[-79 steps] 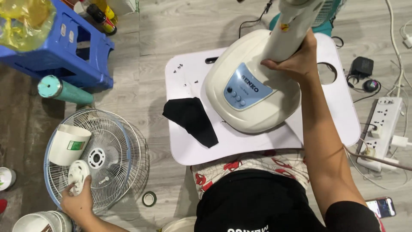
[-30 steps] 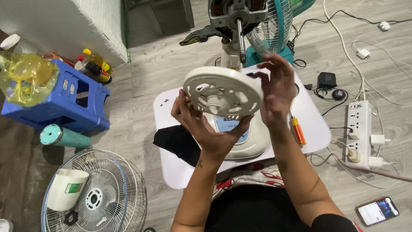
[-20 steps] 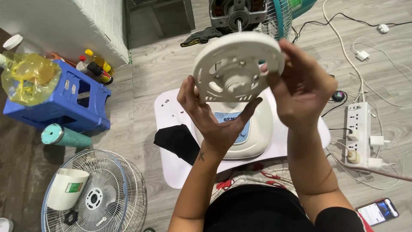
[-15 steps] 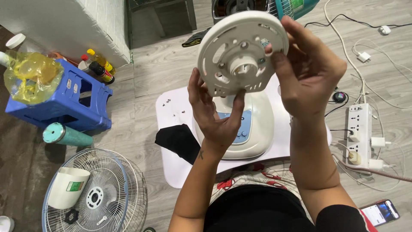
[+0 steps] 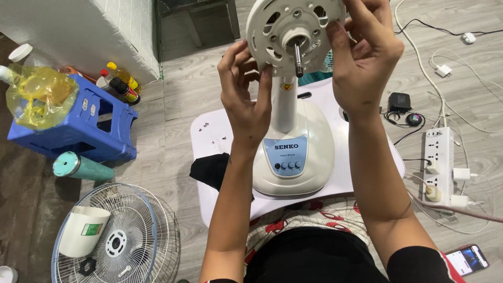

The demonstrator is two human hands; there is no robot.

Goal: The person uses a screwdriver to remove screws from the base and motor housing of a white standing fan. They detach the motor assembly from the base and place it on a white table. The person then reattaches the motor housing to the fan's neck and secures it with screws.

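Wire fan guard (image 5: pixel 118 243) lies nearest on the wood floor; farther, a glossy cream fan base (image 5: pixel 293 157) sits on the white desk (image 5: pixel 209 141). Above, left hand (image 5: pixel 249 107) and right hand (image 5: pixel 364 57) fingers grip the round vented motor cover (image 5: pixel 277 31) around its steel shaft (image 5: pixel 298 62).

Round fan motor cover (image 5: pixel 277 26) and fan base (image 5: pixel 296 157) of smooth, slightly glossy cream plastic, shaft (image 5: pixel 298 62) of bare grey metal, grille (image 5: pixel 118 241) of white-coated wire, stool (image 5: pixel 73 123) of matt blue plastic, cloth (image 5: pixel 212 170) of matt black fabric, floor (image 5: pixel 178 105) of grey wood-grain planks.
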